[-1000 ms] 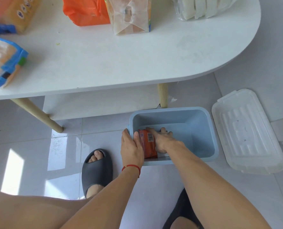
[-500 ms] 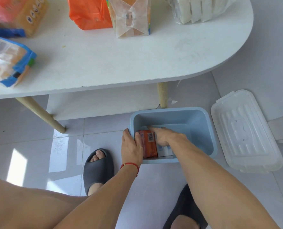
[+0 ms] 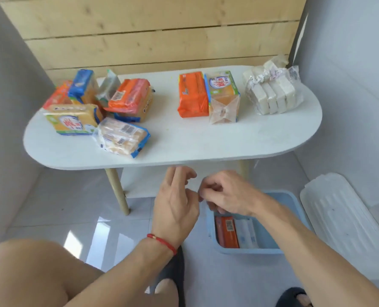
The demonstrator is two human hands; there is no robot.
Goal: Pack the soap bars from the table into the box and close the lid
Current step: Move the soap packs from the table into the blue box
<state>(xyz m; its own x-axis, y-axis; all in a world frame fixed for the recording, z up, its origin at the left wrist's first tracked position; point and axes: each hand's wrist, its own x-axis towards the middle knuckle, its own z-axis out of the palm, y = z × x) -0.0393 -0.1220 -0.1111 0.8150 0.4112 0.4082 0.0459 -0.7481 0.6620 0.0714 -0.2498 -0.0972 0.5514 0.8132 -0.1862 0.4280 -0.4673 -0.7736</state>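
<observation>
- Nearest, the left hand (image 3: 175,207) and right hand (image 3: 226,196) hang in the air between box and worktop, fingers loosely curled, holding nothing.
- The blue plastic box (image 3: 294,200) sits on the tiled floor with an orange soap bar (image 3: 227,231) and pale ones packed at its left end; its ribbed white lid (image 3: 348,218) lies beside it.
- On the white oval worktop (image 3: 195,147), film-wrapped soap multipacks (image 3: 122,138) look blocky, fairly heavy and slippery; best gripped across the broad sides.
</observation>
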